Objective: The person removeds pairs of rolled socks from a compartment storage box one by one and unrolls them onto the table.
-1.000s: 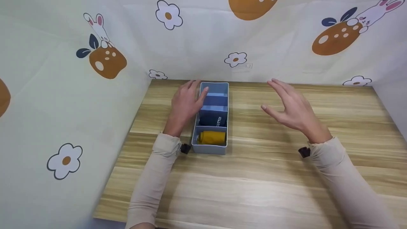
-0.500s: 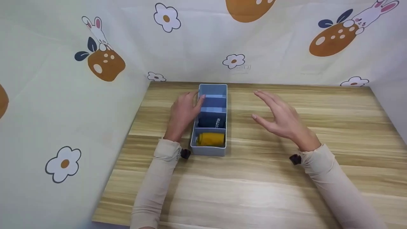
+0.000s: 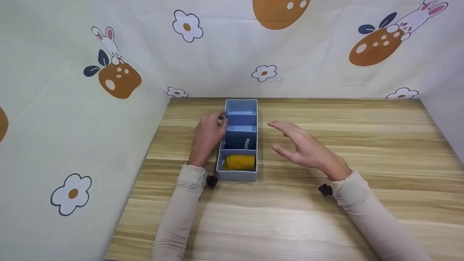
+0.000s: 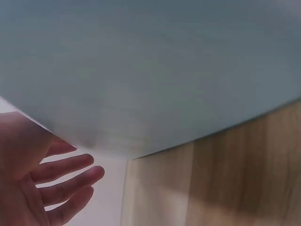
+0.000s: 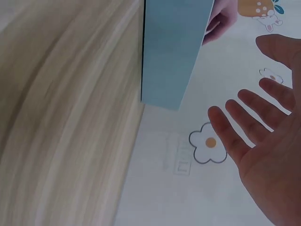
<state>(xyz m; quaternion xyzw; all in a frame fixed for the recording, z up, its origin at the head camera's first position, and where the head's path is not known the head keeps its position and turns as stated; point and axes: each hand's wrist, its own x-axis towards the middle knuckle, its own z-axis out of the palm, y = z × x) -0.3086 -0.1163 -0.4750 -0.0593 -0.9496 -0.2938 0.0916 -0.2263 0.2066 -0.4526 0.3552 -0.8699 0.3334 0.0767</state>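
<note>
A long blue-grey divided storage box (image 3: pixel 236 176) stands on the wooden table in the head view. Its nearest compartment holds a rolled yellow cloth (image 3: pixel 240 162). In the one behind lies a dark navy rolled cloth (image 3: pixel 235 141) with white lettering; the two far compartments show bare floors. My left hand (image 3: pixel 208 136) is at the box's left rim, fingers loosely bent, thumb tip right at the edge. The left wrist view shows its fingers (image 4: pixel 70 181) extended beside the box wall. To the right, my right hand (image 3: pixel 304 146) hovers apart from the box, fingers spread from the thumb, holding nothing.
The wood-grain table (image 3: pixel 290 217) extends around the box. Behind it and at the left rise pale sheets (image 3: pixel 217 54) printed with flowers, rabbits and orange fruit. A small black device (image 3: pixel 325 189) sits at the right cuff, another (image 3: pixel 211 180) at the left.
My right hand has moved left and nearer, toward the box. The left hand has drawn back slightly along the left rim, its thumb no longer over the far compartments. The box contents look unchanged.
</note>
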